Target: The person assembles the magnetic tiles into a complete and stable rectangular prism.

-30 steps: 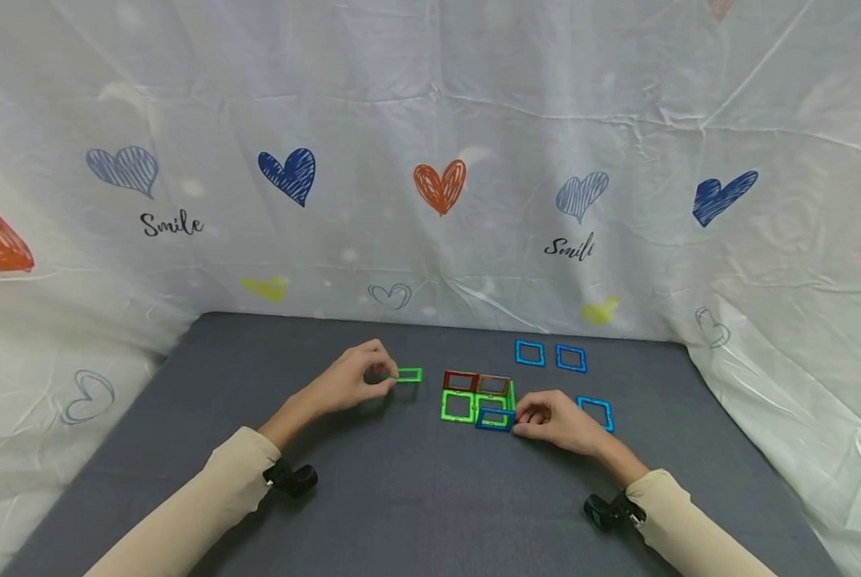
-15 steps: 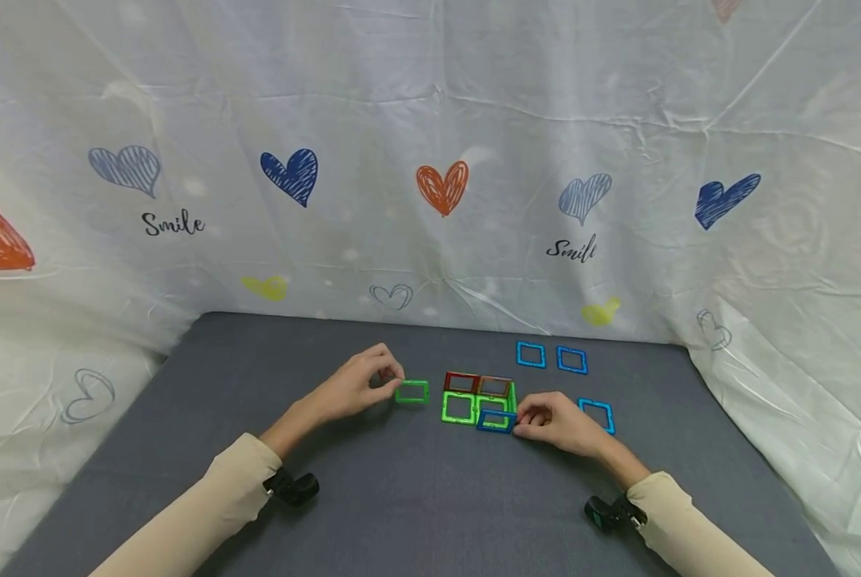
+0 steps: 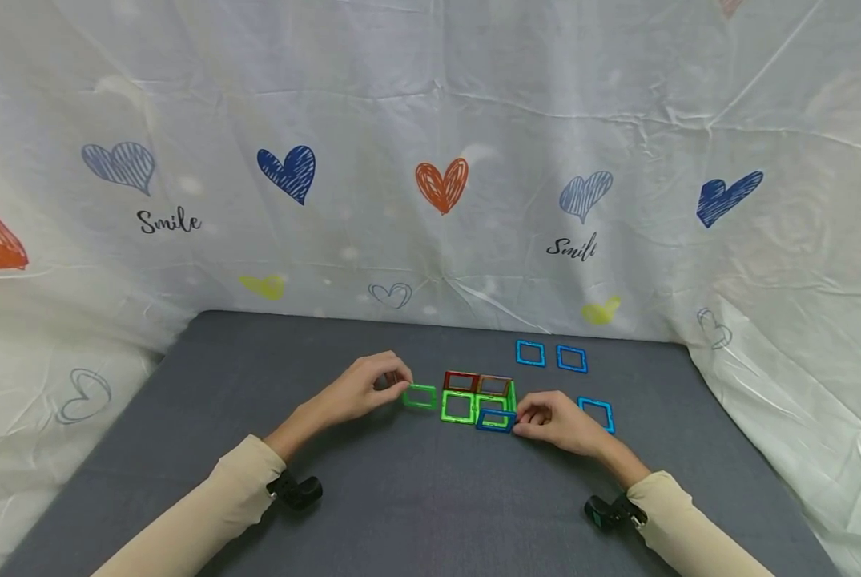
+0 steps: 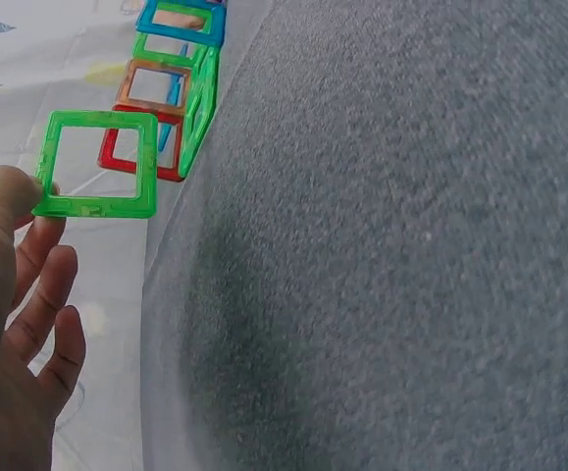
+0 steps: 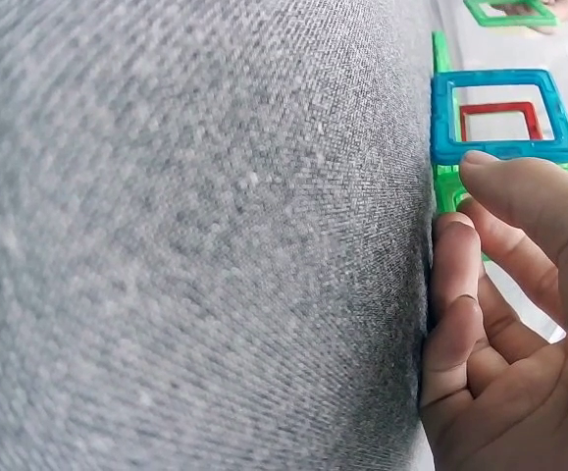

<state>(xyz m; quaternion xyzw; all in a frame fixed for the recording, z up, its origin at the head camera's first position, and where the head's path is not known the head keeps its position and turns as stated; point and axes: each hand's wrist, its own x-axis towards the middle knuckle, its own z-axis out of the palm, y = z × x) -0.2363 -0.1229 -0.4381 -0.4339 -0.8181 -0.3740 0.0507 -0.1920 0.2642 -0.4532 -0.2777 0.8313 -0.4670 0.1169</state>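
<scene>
The right hand point(image 3: 563, 422) hides one corner of the loose blue tile point(image 3: 595, 401) beside it; the near edge of the worktop point(image 3: 416, 513) is cut off.

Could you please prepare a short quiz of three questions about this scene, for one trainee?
1. True or false: the left hand holds a red frame.
2. How many blue square plastic frames lie on the dark gray fabric-covered table, separate from the built structure?
3. Which structure frame does the right hand touch? A) red B) blue C) orange

Key: 1. False; it holds a green square plastic frame. 2. Three. 3. B.
</scene>
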